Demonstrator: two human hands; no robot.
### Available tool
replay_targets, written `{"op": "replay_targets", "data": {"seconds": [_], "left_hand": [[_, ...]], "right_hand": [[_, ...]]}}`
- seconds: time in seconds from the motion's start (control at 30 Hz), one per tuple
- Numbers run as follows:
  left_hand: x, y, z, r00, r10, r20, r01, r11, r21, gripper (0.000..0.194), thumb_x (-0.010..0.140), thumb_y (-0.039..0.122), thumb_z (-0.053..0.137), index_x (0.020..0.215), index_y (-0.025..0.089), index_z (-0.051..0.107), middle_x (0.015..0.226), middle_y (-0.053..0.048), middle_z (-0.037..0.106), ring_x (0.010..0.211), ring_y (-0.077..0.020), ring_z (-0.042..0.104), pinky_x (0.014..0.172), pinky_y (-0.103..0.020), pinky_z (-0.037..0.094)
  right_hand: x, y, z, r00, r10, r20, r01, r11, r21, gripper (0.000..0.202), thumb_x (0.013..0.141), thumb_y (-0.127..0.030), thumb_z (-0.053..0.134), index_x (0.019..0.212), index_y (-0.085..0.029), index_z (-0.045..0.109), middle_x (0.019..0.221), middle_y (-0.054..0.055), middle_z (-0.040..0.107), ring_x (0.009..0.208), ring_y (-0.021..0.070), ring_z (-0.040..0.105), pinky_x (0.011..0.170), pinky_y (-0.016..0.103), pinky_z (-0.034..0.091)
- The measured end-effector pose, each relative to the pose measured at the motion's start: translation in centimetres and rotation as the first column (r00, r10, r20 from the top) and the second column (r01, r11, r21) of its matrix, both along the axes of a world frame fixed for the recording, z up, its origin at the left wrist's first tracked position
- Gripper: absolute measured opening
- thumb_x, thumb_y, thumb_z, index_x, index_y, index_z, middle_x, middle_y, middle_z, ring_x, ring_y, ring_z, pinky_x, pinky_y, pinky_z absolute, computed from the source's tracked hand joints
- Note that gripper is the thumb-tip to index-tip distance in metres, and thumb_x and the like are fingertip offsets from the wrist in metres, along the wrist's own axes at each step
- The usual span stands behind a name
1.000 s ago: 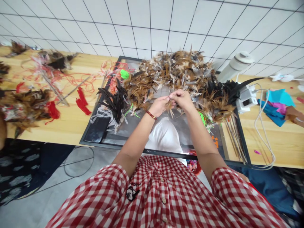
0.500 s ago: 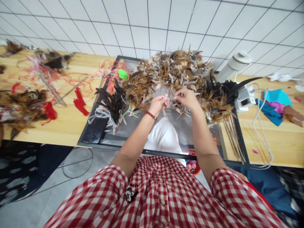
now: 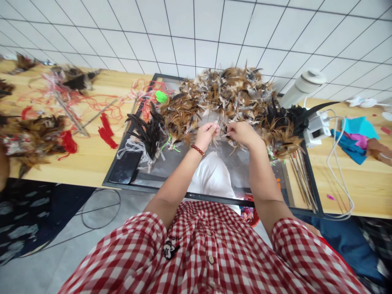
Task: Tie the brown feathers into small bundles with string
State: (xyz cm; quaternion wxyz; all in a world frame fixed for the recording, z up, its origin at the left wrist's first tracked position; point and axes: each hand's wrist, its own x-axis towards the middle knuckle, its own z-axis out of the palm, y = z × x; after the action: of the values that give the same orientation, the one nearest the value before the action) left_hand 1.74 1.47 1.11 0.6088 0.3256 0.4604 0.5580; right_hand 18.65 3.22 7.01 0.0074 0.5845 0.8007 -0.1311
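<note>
My left hand [image 3: 206,135], with a beaded bracelet at the wrist, is closed in a pinch on a small pale feather piece at the near edge of the brown feather pile [image 3: 239,87]. Just right of it, my right hand [image 3: 241,134] has its fingers pressed together; what lies between them is too small to name. A thin pale strand shows between the two hands. Both hands are above the black-framed tray [image 3: 147,187]. Black feathers [image 3: 150,130] lie left of the hands, and more black feathers [image 3: 283,116] lie to the right.
A white bottle [image 3: 303,87] stands behind a white charger [image 3: 317,128] with a looped cable. Thin sticks [image 3: 301,179] lie at the tray's right. Red yarn [image 3: 107,131], pink strands and feather bundles cover the left table. Coloured cloth pieces [image 3: 359,128] lie right. People's dark clothing shows at both sides.
My right hand has lowered slightly, its fingers more curled, and a pale strand now shows beside them. My left hand keeps its pinch. The view has shifted slightly.
</note>
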Motion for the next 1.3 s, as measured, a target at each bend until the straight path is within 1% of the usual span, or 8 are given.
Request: {"op": "replay_targets", "data": {"seconds": [0.13, 0.3, 0.4, 0.57, 0.73, 0.87, 1.03, 1.3], "left_hand": [[0.0, 0.0, -0.7, 0.974, -0.023, -0.227, 0.055, 0.989, 0.135, 0.018, 0.090, 0.017, 0.067, 0.073, 0.015, 0.072, 0.072, 0.000, 0.071, 0.072, -0.0092, 0.061, 0.075, -0.021, 0.046], [0.0, -0.1, -1.5, 0.856, -0.081, -0.511, 0.209, 0.957, 0.199, 0.020, 0.090, 0.020, 0.063, 0.072, 0.016, 0.073, 0.065, 0.002, 0.066, 0.066, -0.0117, 0.053, 0.072, -0.025, 0.041], [0.1, -0.1, -1.4, 0.896, -0.062, -0.441, 0.152, 0.973, 0.172, 0.023, 0.090, 0.016, 0.062, 0.069, 0.015, 0.070, 0.066, 0.001, 0.066, 0.067, -0.0117, 0.055, 0.071, -0.025, 0.041], [0.3, 0.1, -0.8, 0.991, -0.040, -0.127, 0.052, 0.994, 0.095, 0.026, 0.093, 0.015, 0.062, 0.067, 0.015, 0.066, 0.064, 0.001, 0.064, 0.062, -0.0088, 0.056, 0.069, -0.023, 0.045], [0.3, -0.2, -0.3, 0.997, -0.058, -0.052, 0.065, 0.989, 0.132, 0.025, 0.090, 0.022, 0.071, 0.067, 0.014, 0.067, 0.062, 0.002, 0.064, 0.061, -0.0073, 0.056, 0.067, -0.021, 0.045], [0.3, -0.5, 0.0, 0.998, -0.070, -0.005, 0.070, 0.992, 0.106, 0.023, 0.087, 0.024, 0.076, 0.068, 0.014, 0.067, 0.060, 0.002, 0.064, 0.059, -0.0067, 0.057, 0.065, -0.021, 0.046], [0.6, -0.4, 0.1, 0.999, 0.007, 0.032, -0.005, 0.999, -0.049, 0.020, 0.086, 0.027, 0.078, 0.074, 0.015, 0.068, 0.059, 0.002, 0.065, 0.058, -0.0087, 0.061, 0.061, -0.021, 0.047], [0.6, -0.3, -0.9, 0.992, -0.035, -0.120, 0.045, 0.996, 0.080, 0.031, 0.078, 0.037, 0.084, 0.062, 0.015, 0.069, 0.056, 0.003, 0.062, 0.057, -0.0079, 0.053, 0.061, -0.022, 0.045]], "right_hand": [[-0.3, -0.4, 0.5, 0.999, 0.015, -0.034, -0.013, 0.999, 0.043, 0.024, 0.090, -0.020, 0.056, 0.103, -0.020, 0.076, 0.101, 0.011, 0.080, 0.094, 0.0250, 0.070, 0.074, 0.031, 0.039], [-0.9, -0.4, 0.0, 0.982, 0.078, -0.169, -0.067, 0.995, 0.070, 0.026, 0.091, -0.020, 0.055, 0.107, -0.020, 0.076, 0.096, 0.008, 0.079, 0.090, 0.0230, 0.068, 0.077, 0.030, 0.042], [-0.7, -0.1, -0.4, 0.974, 0.031, -0.223, -0.016, 0.997, 0.071, 0.028, 0.091, -0.022, 0.058, 0.112, -0.019, 0.076, 0.099, 0.009, 0.079, 0.091, 0.0238, 0.069, 0.079, 0.032, 0.044], [-0.1, 0.5, -1.1, 0.919, 0.041, -0.392, 0.008, 0.992, 0.124, 0.030, 0.084, -0.021, 0.064, 0.111, -0.016, 0.077, 0.115, 0.013, 0.076, 0.102, 0.0251, 0.068, 0.091, 0.035, 0.049], [-0.6, 0.6, -1.7, 0.777, 0.068, -0.626, -0.028, 0.997, 0.073, 0.027, 0.082, -0.025, 0.062, 0.102, -0.015, 0.077, 0.095, 0.007, 0.077, 0.082, 0.0188, 0.064, 0.082, 0.032, 0.050], [-0.9, 0.4, -1.1, 0.812, 0.085, -0.577, -0.019, 0.993, 0.120, 0.015, 0.082, -0.023, 0.060, 0.084, -0.016, 0.073, 0.088, 0.007, 0.074, 0.079, 0.0183, 0.060, 0.081, 0.031, 0.046], [-0.9, -0.1, 0.2, 0.888, 0.118, -0.444, -0.045, 0.984, 0.170, 0.016, 0.086, -0.020, 0.055, 0.087, -0.018, 0.070, 0.094, 0.010, 0.073, 0.085, 0.0213, 0.060, 0.083, 0.032, 0.044], [-1.6, -0.6, 0.0, 0.921, 0.156, -0.357, -0.071, 0.968, 0.240, 0.022, 0.088, -0.018, 0.051, 0.096, -0.016, 0.071, 0.104, 0.014, 0.072, 0.098, 0.0269, 0.064, 0.087, 0.035, 0.045]]}}
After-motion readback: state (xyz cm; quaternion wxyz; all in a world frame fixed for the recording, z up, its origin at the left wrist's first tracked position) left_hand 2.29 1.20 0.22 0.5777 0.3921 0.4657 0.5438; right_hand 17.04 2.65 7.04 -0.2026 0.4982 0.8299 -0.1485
